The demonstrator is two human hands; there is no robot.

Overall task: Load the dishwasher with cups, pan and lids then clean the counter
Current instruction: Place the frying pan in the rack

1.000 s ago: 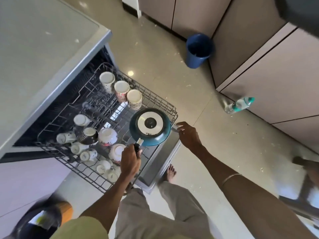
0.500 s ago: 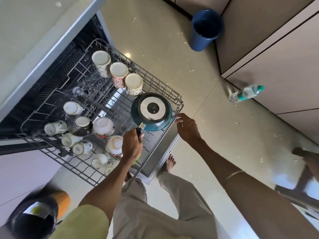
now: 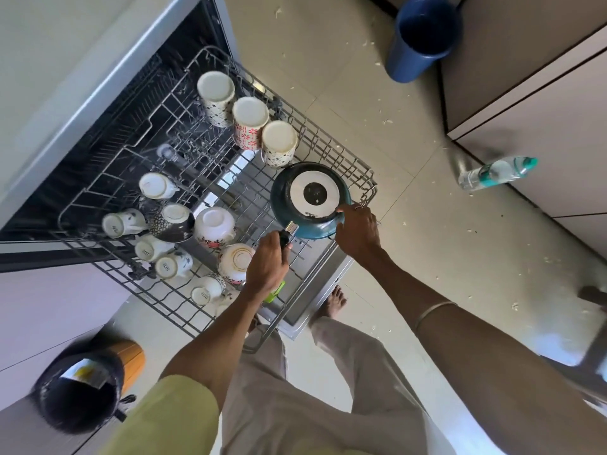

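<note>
A teal pan (image 3: 310, 200) lies upside down over the right corner of the pulled-out dishwasher rack (image 3: 331, 142), its pale base facing up. My left hand (image 3: 267, 266) grips the pan's dark handle. Fingers of my right hand (image 3: 356, 229) curl round the pan's near right edge. Three tall cups (image 3: 249, 121) stand inverted along the rack's far side. Several small cups and bowls (image 3: 215, 224) sit upside down at the rack's left and middle. No lids are in view.
The open dishwasher door (image 3: 315, 307) lies under the rack, near my bare foot (image 3: 335, 302). A blue bin (image 3: 423, 34) stands at the back by the cabinets. A water bottle (image 3: 496, 172) lies on the floor at right. An orange and black bin (image 3: 88, 385) sits lower left.
The pan has moved toward the rack's right corner and lower. My right hand, apart from the pan before, has come onto its rim.
</note>
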